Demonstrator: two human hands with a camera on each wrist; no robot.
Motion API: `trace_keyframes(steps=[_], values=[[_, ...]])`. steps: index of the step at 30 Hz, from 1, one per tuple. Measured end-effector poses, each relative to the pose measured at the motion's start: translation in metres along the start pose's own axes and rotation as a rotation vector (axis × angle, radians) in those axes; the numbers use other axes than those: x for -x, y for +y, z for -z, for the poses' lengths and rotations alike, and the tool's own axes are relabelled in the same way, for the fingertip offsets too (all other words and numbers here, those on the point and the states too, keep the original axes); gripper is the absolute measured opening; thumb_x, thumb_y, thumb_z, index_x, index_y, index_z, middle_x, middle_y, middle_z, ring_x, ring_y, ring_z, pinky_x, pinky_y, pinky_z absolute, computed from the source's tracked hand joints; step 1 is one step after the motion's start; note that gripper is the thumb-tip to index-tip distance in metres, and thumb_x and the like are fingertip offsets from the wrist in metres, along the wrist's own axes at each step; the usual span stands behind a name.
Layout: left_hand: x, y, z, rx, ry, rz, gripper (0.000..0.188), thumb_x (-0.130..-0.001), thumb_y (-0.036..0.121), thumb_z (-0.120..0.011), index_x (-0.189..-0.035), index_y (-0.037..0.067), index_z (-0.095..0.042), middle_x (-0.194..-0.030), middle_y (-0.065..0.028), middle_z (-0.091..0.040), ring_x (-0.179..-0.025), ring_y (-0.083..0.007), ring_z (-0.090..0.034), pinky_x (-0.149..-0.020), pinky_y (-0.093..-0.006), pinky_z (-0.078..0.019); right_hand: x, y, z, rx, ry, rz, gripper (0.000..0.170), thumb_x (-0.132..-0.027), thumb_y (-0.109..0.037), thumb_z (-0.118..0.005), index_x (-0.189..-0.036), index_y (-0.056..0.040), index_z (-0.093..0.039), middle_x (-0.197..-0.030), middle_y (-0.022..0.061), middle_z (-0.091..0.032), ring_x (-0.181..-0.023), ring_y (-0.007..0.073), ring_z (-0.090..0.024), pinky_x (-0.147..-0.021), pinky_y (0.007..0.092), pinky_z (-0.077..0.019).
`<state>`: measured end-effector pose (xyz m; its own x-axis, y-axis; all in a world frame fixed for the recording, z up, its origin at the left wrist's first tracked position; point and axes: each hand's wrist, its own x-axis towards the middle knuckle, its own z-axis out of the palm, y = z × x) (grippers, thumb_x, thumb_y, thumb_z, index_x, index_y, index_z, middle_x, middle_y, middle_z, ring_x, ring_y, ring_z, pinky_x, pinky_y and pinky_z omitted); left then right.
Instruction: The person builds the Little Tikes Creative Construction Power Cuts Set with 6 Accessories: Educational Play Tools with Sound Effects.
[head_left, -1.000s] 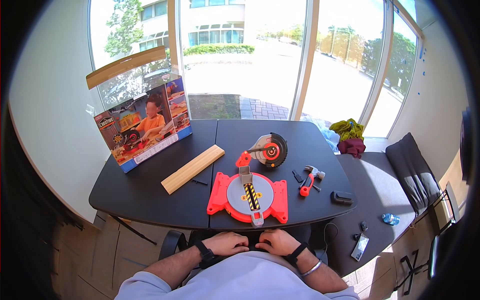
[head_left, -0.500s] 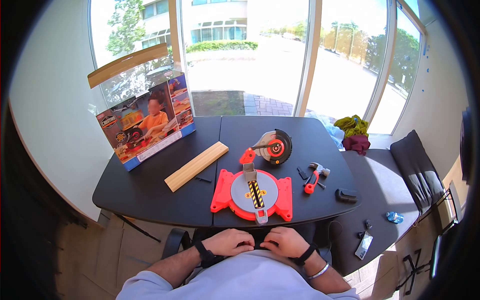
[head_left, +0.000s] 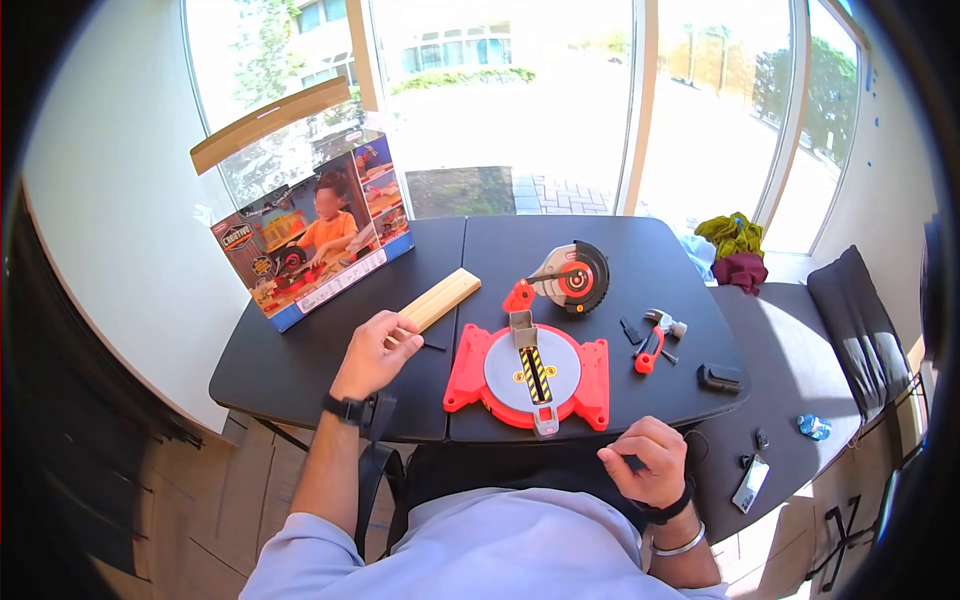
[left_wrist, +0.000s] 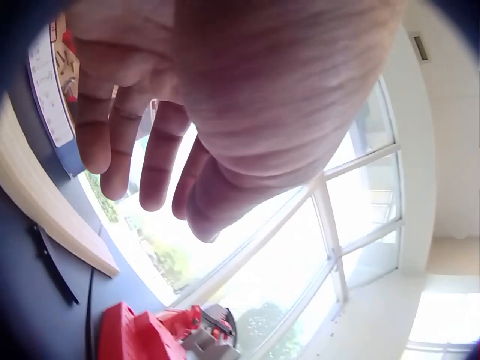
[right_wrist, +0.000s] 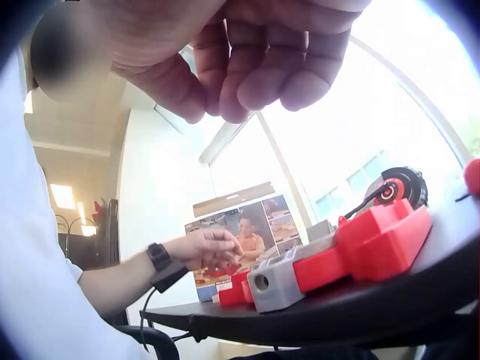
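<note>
My left hand (head_left: 372,355) hovers over the near end of the pale wooden board (head_left: 445,297), its fingers loosely bent with nothing between them. In the left wrist view the board (left_wrist: 52,199) lies below and to the left of the fingertips. A thin black piece (left_wrist: 54,262) rests beside it. My right hand (head_left: 650,460) hangs at the table's front edge, fingers loosely curled and holding nothing. Between the hands stands a red and grey toy miter saw (head_left: 507,370) with its round black blade (head_left: 580,277) raised at the back.
A printed toy box (head_left: 320,240) stands at the back left of the black table (head_left: 300,375). To the right lie a toy hammer (head_left: 655,342), small dark pieces and a black case (head_left: 720,377). A bench (head_left: 790,350) beside the table holds a bottle (head_left: 814,427) and a phone (head_left: 750,485).
My left hand has risen from my lap and reached forward and left over the board. The right hand has moved right and up a little. The things on the table have stayed put.
</note>
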<state>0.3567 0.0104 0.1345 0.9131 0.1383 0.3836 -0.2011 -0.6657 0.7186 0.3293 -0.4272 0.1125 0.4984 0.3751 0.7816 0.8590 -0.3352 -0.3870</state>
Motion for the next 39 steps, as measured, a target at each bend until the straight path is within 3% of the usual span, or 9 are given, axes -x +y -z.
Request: trace_keyframes(steps=[3, 4, 10, 13, 20, 29, 39], values=[[-0.02, -0.022, -0.008, -0.102, -0.077, -0.01, 0.02, -0.096, 0.013, -0.083, -0.108, 0.0, -0.073, -0.099, -0.0079, -0.072, -0.09, -0.0153, -0.073, -0.079, -0.0313, -0.0591, -0.007, -0.004, 0.012, 0.018, 0.063, -0.004, 0.022, -0.078, -0.008, -0.093, -0.077, -0.0079, -0.071, -0.072, 0.0039, -0.068, -0.064, 0.0219, -0.065, -0.057, 0.0338, -0.0498], [-0.025, -0.027, -0.013, -0.142, -0.095, -0.005, 0.024, -0.093, 0.013, -0.085, -0.11, 0.001, -0.074, -0.102, -0.0104, -0.074, -0.093, -0.0214, -0.075, -0.082, -0.0353, -0.0603, -0.01, -0.003, 0.015, 0.029, 0.09, 0.029, 0.023, -0.078, -0.008, -0.093, -0.077, -0.0078, -0.07, -0.072, 0.0035, -0.067, -0.064, 0.0213, -0.064, -0.056, 0.0329, -0.0486], [-0.041, -0.035, -0.033, -0.286, -0.182, -0.039, 0.032, -0.084, 0.014, -0.091, -0.112, 0.004, -0.079, -0.115, -0.0161, -0.08, -0.104, -0.0321, -0.077, -0.092, -0.043, -0.0605, -0.05, -0.016, 0.047, 0.066, 0.175, 0.138, 0.023, -0.081, -0.008, -0.091, -0.08, -0.0071, -0.068, -0.072, 0.0042, -0.067, -0.063, 0.0216, -0.062, -0.057, 0.032, -0.0479], [-0.04, -0.023, -0.038, -0.393, -0.179, 0.028, 0.034, -0.08, 0.012, -0.091, -0.112, 0.008, -0.081, -0.108, -0.0169, -0.081, -0.105, -0.0343, -0.076, -0.095, -0.0443, -0.0592, -0.075, -0.019, 0.054, 0.068, 0.226, 0.185, 0.022, -0.083, -0.007, -0.09, -0.081, -0.0054, -0.068, -0.072, 0.0049, -0.066, -0.063, 0.0209, -0.061, -0.057, 0.0319, -0.0477], [-0.038, -0.025, -0.04, -0.373, -0.242, 0.076, 0.034, -0.08, 0.009, -0.091, -0.113, 0.009, -0.082, -0.111, -0.0145, -0.082, -0.107, -0.0317, -0.077, -0.096, -0.0416, -0.0599, -0.108, -0.013, 0.04, 0.081, 0.295, 0.253, 0.02, -0.083, -0.004, -0.088, -0.082, -0.004, -0.069, -0.071, 0.0067, -0.065, -0.062, 0.0217, -0.061, -0.059, 0.0323, -0.0469], [-0.036, -0.035, -0.03, -0.32, -0.258, 0.168, 0.028, -0.077, 0.001, -0.084, -0.105, 0.004, -0.08, -0.104, -0.0162, -0.081, -0.106, -0.033, -0.077, -0.094, -0.0425, -0.0602, -0.104, -0.013, 0.038, 0.103, 0.294, 0.183, 0.019, -0.084, -0.005, -0.088, -0.082, -0.0042, -0.069, -0.071, 0.0059, -0.065, -0.063, 0.0208, -0.061, -0.061, 0.0313, -0.0474], [-0.033, -0.039, -0.037, -0.536, -0.238, 0.001, 0.02, -0.09, 0.0, -0.066, -0.106, 0.004, -0.078, -0.108, -0.0206, -0.078, -0.11, -0.0393, -0.073, -0.099, -0.0484, -0.0579, -0.101, -0.011, 0.039, 0.142, 0.269, 0.155, 0.019, -0.083, -0.003, -0.088, -0.082, -0.0045, -0.069, -0.071, 0.0059, -0.065, -0.061, 0.0171, -0.061, -0.059, 0.0291, -0.0461]])
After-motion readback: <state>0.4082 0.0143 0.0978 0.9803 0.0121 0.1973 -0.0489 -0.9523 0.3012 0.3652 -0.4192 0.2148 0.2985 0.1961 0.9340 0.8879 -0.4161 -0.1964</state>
